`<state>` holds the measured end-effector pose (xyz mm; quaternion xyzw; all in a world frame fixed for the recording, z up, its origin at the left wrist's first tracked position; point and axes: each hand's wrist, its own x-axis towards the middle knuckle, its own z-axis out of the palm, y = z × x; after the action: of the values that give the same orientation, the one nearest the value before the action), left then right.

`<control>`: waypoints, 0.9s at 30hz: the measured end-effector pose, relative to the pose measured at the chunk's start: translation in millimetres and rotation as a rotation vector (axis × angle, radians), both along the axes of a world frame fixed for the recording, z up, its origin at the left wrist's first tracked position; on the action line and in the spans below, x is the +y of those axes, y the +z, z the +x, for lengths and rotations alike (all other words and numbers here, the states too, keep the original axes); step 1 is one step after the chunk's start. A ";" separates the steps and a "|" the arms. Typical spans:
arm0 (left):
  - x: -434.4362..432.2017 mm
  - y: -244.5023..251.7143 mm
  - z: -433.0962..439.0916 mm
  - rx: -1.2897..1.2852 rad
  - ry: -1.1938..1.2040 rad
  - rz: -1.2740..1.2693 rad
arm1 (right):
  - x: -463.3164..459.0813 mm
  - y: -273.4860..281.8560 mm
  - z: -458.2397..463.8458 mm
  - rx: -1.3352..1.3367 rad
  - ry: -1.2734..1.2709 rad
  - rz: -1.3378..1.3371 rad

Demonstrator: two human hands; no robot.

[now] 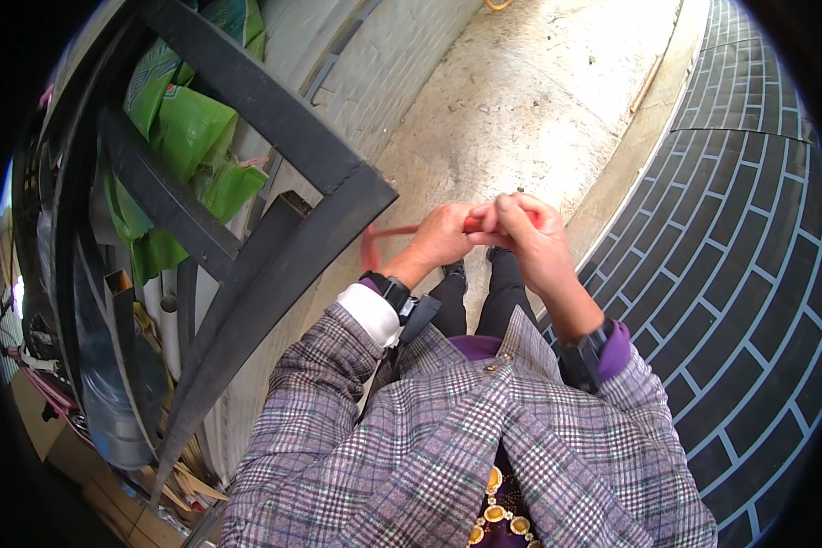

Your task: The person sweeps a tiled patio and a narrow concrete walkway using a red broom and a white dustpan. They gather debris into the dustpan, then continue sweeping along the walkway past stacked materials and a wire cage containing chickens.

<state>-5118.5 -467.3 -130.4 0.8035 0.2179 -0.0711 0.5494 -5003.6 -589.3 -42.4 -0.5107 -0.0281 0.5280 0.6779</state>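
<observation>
My left hand (444, 233) and my right hand (533, 236) meet in front of my body, above my feet. Both are closed around a slim red tool-like object (474, 224), most of which the fingers cover. From my left hand a thin red bar (394, 231) runs leftward and ends in a blurred crosswise red part (370, 248). What kind of object it is, I cannot tell. Black bands (390, 291) circle both wrists, and the sleeves are of a checked jacket (438, 425).
A black metal frame (274, 253) stands close on my left. Behind it are green plastic sacking (192, 133), a clear water bottle (123, 404), pipes (170, 335) and square metal tubing (119, 282). A brick-patterned wall (719, 274) rises on my right beside the concrete floor (514, 103).
</observation>
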 end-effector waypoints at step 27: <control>-51.0 -11.5 75.5 -0.033 -0.158 -0.132 | -53.1 4.6 56.1 -0.112 -0.069 -0.057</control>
<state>-5043.0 -518.3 -141.9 0.7812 0.1395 -0.1153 0.5974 -4947.5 -642.4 -37.9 -0.5592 -0.0333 0.4757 0.6782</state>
